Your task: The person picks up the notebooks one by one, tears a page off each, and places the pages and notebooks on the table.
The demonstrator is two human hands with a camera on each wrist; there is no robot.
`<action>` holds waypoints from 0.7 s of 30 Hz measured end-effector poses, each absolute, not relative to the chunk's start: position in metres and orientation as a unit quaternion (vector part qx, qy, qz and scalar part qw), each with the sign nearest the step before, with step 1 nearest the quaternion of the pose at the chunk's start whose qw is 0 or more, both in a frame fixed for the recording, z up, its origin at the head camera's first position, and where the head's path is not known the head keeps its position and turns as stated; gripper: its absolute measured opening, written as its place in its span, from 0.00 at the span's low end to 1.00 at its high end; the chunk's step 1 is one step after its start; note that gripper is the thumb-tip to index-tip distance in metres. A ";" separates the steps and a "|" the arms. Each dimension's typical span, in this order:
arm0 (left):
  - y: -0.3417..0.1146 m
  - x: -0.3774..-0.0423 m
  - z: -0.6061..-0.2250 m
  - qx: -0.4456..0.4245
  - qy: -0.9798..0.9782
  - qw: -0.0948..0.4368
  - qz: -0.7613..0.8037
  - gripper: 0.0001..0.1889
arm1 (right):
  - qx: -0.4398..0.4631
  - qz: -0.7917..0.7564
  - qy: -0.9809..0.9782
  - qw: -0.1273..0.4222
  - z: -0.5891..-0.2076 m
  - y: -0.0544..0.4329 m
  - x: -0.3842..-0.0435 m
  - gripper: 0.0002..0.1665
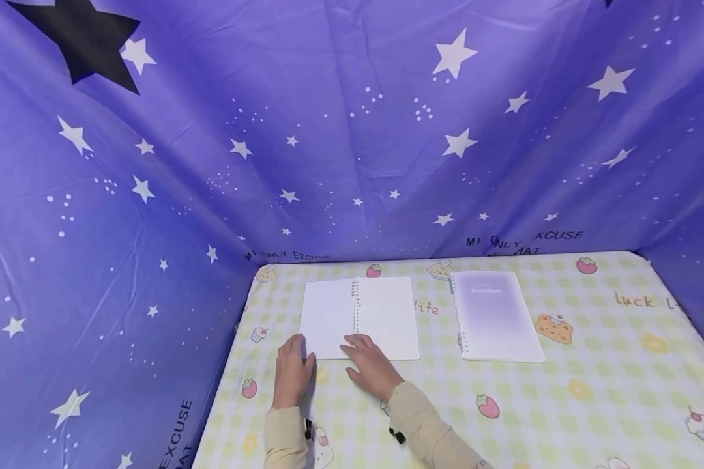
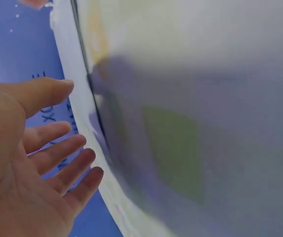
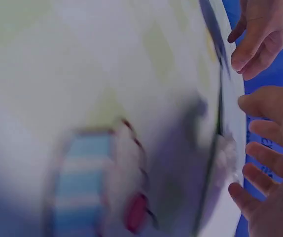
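A spiral notebook (image 1: 388, 312) lies open on the cloth in the head view. Its left side (image 1: 327, 316) looks plain white, while the right page is lined. At the lower left corner is my left hand (image 1: 292, 372), fingertips right at the edge and thumb apart. My right hand (image 1: 373, 369) reaches over the bottom edge near the rings (image 1: 356, 306), its fingers spread and overlapping the paper. In the left wrist view the fingers of the left hand (image 2: 38, 163) are loosely extended. The right wrist view shows the right hand (image 3: 274, 158) with relaxed, separated fingers.
A closed spiral notebook (image 1: 495, 326) with a purple-and-white cover reading "freedom" lies to the right. Beneath everything is a green-and-white checked tablecloth (image 1: 422, 410) printed with cupcakes and strawberries. Purple star-patterned fabric (image 1: 352, 150) hangs behind and along the sides.
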State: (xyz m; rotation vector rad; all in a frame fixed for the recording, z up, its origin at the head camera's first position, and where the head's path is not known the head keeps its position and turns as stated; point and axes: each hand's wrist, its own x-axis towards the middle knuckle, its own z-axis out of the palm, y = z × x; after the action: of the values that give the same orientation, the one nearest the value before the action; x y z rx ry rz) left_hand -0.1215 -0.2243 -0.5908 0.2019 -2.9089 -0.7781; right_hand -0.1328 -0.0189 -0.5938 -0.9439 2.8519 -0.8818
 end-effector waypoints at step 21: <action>-0.155 -0.155 -0.595 -0.078 -0.968 -0.005 -0.237 0.35 | -0.246 -0.313 0.917 -0.029 -0.584 0.037 -0.192 0.32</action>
State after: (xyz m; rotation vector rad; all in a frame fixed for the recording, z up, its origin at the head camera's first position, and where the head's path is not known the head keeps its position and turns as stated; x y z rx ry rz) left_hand -0.1554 -0.1548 -0.5945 -0.2456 -3.0515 -0.7460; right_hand -0.1917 0.0371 -0.5844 -0.7881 2.9337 -1.0027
